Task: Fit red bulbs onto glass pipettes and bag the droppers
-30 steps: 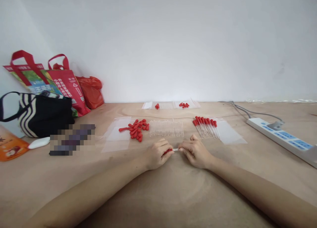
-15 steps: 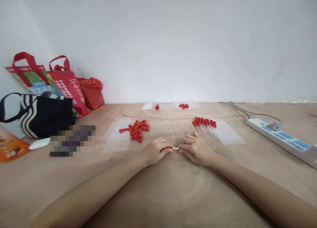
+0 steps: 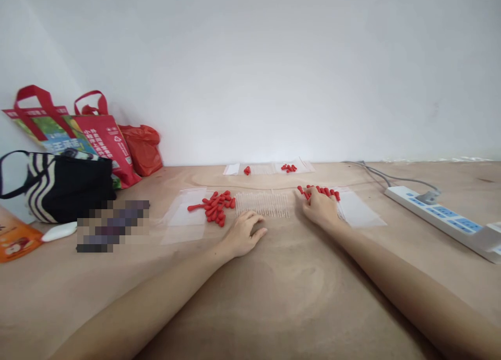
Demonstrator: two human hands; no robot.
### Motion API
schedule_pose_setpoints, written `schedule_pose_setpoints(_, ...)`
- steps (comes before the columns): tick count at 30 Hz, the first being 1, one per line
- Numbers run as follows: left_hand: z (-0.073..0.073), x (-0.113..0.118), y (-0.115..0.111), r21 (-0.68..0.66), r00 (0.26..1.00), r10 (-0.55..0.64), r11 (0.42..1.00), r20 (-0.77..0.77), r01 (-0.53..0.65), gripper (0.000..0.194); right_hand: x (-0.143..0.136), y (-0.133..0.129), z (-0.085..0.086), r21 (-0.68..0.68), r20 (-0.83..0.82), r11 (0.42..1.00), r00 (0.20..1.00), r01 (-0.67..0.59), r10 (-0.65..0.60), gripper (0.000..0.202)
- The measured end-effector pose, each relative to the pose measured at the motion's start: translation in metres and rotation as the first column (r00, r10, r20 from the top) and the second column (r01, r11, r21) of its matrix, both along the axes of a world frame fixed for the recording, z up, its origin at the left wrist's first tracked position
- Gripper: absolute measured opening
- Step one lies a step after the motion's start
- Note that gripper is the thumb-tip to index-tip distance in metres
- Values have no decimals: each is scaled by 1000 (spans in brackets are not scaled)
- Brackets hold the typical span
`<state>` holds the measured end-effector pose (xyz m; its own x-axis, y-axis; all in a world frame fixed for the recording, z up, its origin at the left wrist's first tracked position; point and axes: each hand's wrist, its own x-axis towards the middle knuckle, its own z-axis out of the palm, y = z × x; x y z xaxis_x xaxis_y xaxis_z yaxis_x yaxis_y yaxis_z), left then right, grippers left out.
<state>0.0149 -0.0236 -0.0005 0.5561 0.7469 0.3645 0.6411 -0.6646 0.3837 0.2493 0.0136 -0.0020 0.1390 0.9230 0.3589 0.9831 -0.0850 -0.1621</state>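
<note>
The red-tipped sticks [image 3: 332,193] fanned out at your right should weigh next to nothing; judging by looks, their thin shafts are fairly stiff and could bend or snap under a hard squeeze, while the red ends seem soft and rubbery with some give. Pinch one lightly by the shaft just below its tip, since the smooth shaft may roll under pressure. The pale sticks [image 3: 279,205] in the middle row look just as light and lie close together, so lift one by its near end, where a neighbour is least likely to come along. The loose red pieces [image 3: 213,207] heaped at your left look soft and grippy; take a single one by its narrow part. Your right hand [image 3: 305,199] is over the left end of the fan, its fingers bent beside the outermost red tip, and you cannot tell from here whether they grip that stick or only touch it. Your left hand [image 3: 260,226] rests low over the counter [image 3: 274,297] with thumb and fingers apart and nothing between them, just at the near-left edge of the pale row; contact there is unclear.
</note>
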Motion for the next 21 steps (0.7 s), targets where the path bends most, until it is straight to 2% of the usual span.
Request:
schedule_pose_setpoints(5, -1, -1, 1, 18, 1000, -16, 1000, -1, 16, 11, -8, 10, -1, -85, 44, 992, 995, 89, -85, 25)
schedule_pose_setpoints(9, -2, -1, 1, 27, 1000, -19, 999, -6, 19, 12, -9, 10, 0, -83, 48, 996, 998, 44, -41, 24)
schedule_pose_setpoints(12, -2, -1, 2, 34, 1000, -25, 999, -11, 25, 13, -15, 9, 4, -91, -7, 996, 1000, 4, -4, 26)
schedule_pose_setpoints(19, -2, 0, 0, 40, 1000, -19, 999, -3, 19, 13, -40, 16, 12, -275, -113, 961, 994, -39, 8, 34)
schedule_pose_setpoints(21, 1, -2, 3, 79, 999, 39, 996, -14, -37, 13, -43, 19, 13, -306, -113, 952, 994, -28, -7, 33)
